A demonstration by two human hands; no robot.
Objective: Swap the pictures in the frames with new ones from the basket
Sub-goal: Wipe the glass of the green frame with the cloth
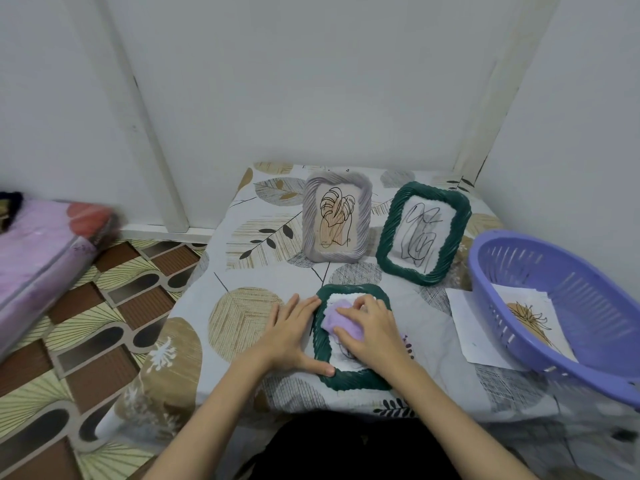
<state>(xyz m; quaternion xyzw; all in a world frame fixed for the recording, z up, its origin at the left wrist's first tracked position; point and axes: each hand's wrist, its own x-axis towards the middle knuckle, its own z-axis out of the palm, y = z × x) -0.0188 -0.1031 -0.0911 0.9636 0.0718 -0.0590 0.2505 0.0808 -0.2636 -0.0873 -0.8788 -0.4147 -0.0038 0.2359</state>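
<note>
Green frame lies flat on the leaf-print tablecloth, near the front edge, close to the person. Left hand rests flat beside and on the frame's left rim, fingers straight and spread, thumb along the lower-left corner, holding nothing. Right hand sits over the frame's opening, fingers bent down onto a lilac cloth and pressing it against the glass; whether it grips the cloth or just pushes it I cannot tell. A white picture with dark lines shows under the hand inside the frame. Behind it, two more frames stand upright: a grey frame with a leaf line drawing on the left, a second green frame with a scribble drawing to its right, close together but apart. Purple basket sits at the right edge of the table, tilted, with a printed picture inside; a white sheet pokes out from under it.
</note>
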